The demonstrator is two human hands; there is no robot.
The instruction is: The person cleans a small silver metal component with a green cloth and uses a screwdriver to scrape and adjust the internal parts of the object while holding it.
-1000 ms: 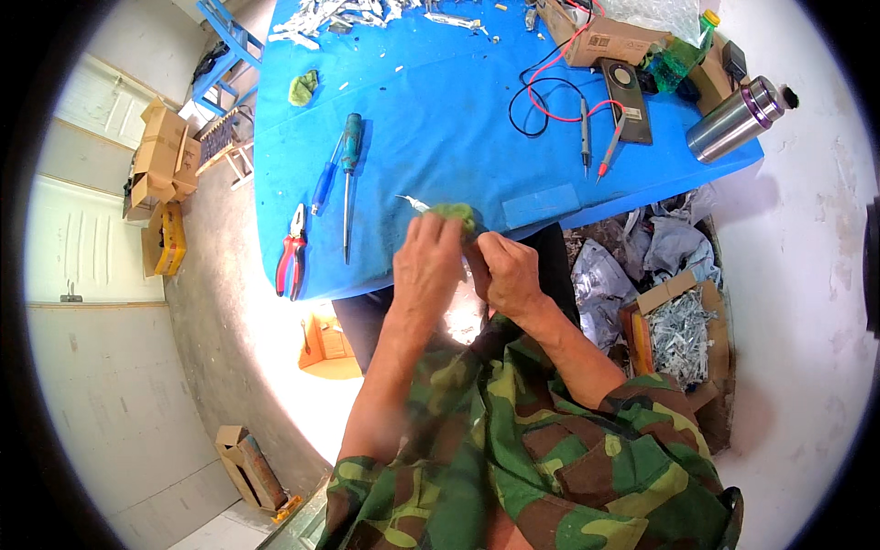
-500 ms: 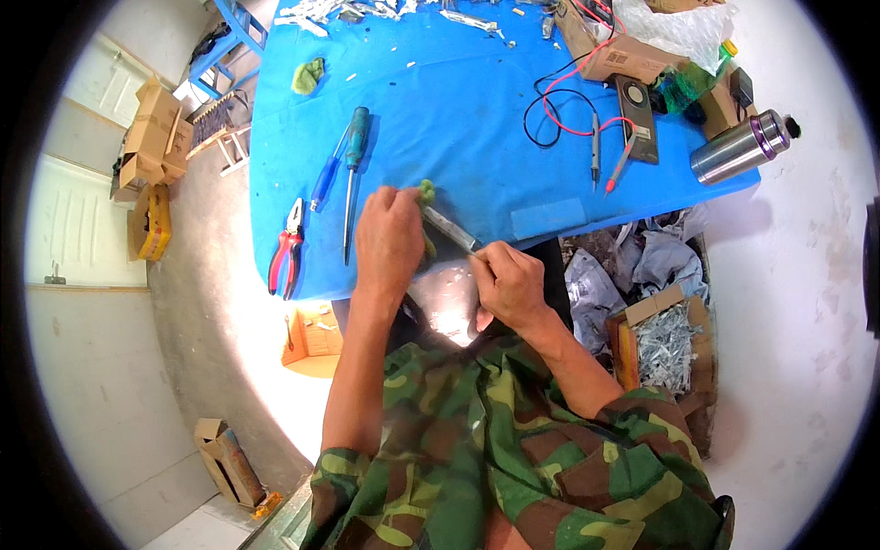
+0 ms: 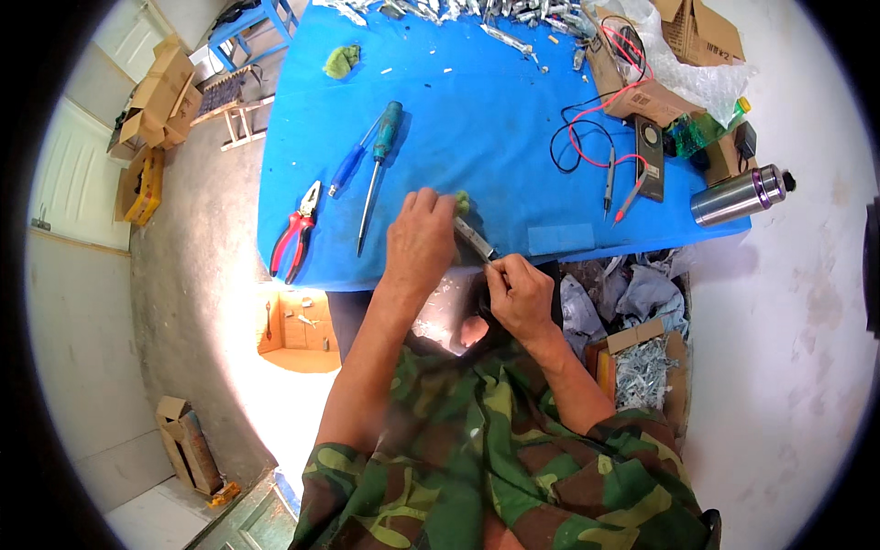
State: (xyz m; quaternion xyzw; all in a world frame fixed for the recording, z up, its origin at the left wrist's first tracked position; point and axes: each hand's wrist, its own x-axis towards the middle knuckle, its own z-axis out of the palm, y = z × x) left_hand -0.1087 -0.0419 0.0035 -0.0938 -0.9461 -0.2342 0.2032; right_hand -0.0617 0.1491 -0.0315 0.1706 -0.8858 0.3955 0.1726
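Observation:
Near the front edge of the blue-covered table, my left hand [image 3: 420,240] is closed around one end of a narrow silvery piece [image 3: 474,238]. A bit of green cloth [image 3: 462,203] pokes out past its fingers. My right hand [image 3: 522,298] pinches the lower end of the same piece, which slants down to the right between both hands. Its exact kind cannot be made out, and both ends are hidden by fingers. Left of my left hand lie a long teal-handled screwdriver [image 3: 377,174], a blue-handled screwdriver [image 3: 348,169] and red-handled pliers [image 3: 298,234].
Silvery pieces [image 3: 513,41] are heaped along the far edge, near a green cloth [image 3: 342,61]. At right are a meter [image 3: 649,156] with probe leads, a green bottle [image 3: 701,134] and a steel flask [image 3: 738,196]. Below stands a box of silvery scraps [image 3: 644,371].
The whole view has shifted, so the table things appear farther right. My right hand sits slightly closer to my left; both still grip the silvery piece.

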